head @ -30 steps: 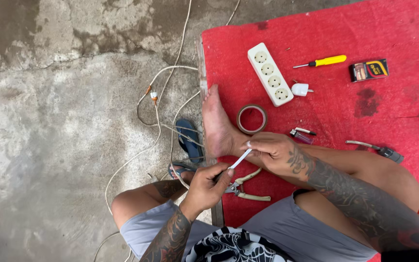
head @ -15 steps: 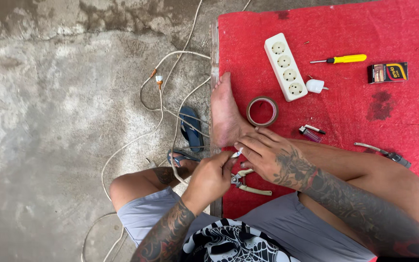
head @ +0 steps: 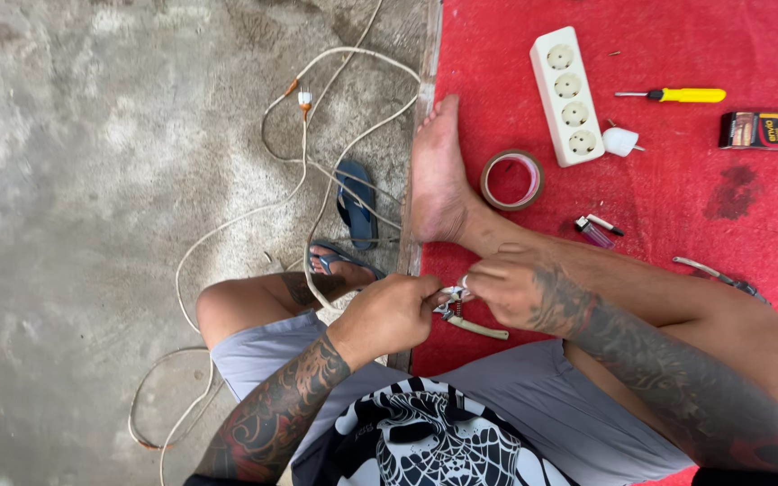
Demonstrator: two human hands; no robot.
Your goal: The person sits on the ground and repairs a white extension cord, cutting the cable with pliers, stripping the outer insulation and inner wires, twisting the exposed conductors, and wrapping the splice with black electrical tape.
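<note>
Head view: one camera only, looking down at your lap.
Left hand: curled shut; your fingertips pinch the white cable end just beside the cutter. How much cable sits inside the fist you cannot tell.
Right hand: closed, fingers bent over the cutter head; the exact grip is hidden.
Cable: its end lies between both hands; the rest loops away toward 11 o'clock over the concrete.
Cutter: its pale handle pokes out toward 5 o'clock from your hands.
Risk, fingers: your fingertips touch the blades' zone; a slip would likely nick skin.
Risk, conductor: too hard a squeeze would probably cut strands, not just insulation.
Risk, snag: the cable crosses your sandalled foot; a leg shift could jerk the end free.
Nearby: tape, power strip and screwdriver on the red mat, from 12 to 2 o'clock.
</note>
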